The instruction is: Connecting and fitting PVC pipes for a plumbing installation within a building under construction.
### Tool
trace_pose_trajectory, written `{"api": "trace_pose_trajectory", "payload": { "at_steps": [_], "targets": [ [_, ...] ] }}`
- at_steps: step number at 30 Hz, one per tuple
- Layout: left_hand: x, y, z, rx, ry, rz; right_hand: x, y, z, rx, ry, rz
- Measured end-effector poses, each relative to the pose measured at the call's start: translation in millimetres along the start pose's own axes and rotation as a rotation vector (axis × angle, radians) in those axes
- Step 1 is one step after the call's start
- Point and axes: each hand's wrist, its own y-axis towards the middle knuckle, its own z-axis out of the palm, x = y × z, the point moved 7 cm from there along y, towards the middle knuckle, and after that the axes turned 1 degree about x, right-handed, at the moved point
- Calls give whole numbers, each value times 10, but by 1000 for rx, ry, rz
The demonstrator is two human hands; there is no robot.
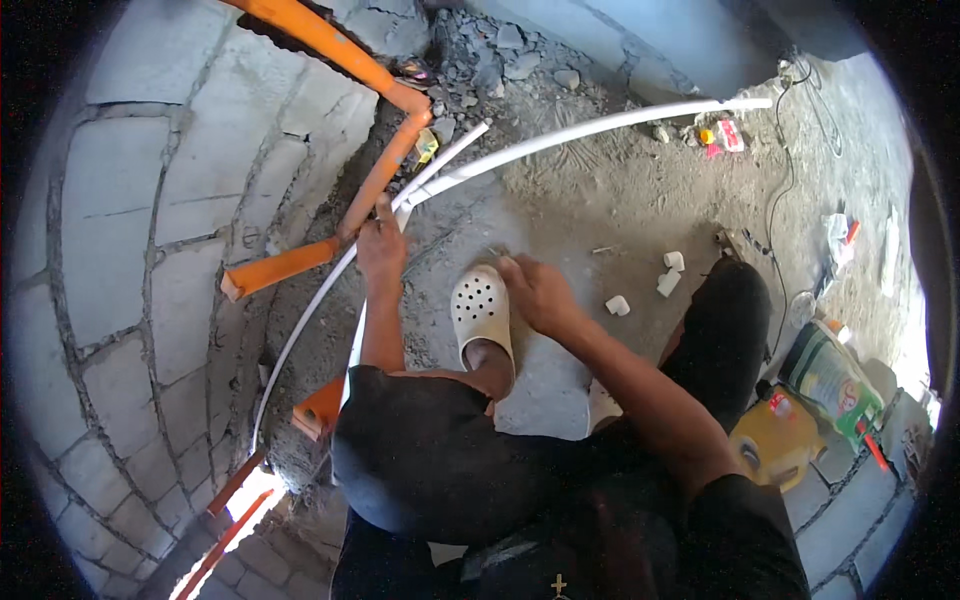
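My left hand (382,252) is closed around a white plastic pipe (590,128) near its joint, beside the orange pipe at the left wall. The white pipe runs from there to the far right. A thinner white pipe (300,338) crosses close by my left fingers and bends down along the wall. My right hand (543,296) is closed, its thumb and fingers pressed together above the toe of a beige clog (480,302) on my foot. Whatever those fingers hold, if anything, is too small to make out.
Orange pipes (340,55) stand along the block wall (135,210). Several white pipe fittings (668,283) lie on the dirt floor at right. Rubble (510,65) is heaped at the back. A black cable (778,215), a yellow jug (775,440) and a green-and-white sack (825,365) are farther right.
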Motion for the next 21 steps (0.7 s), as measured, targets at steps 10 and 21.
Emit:
{"api": "trace_pose_trajectory", "payload": {
  "at_steps": [10, 21],
  "targets": [
    [263, 329, -748, -165, 164, 139, -1577, 112, -257, 12, -721, 139],
    [-70, -496, -2455, -417, 56, 335, 1171, 725, -717, -323, -656, -654]
  ]
}}
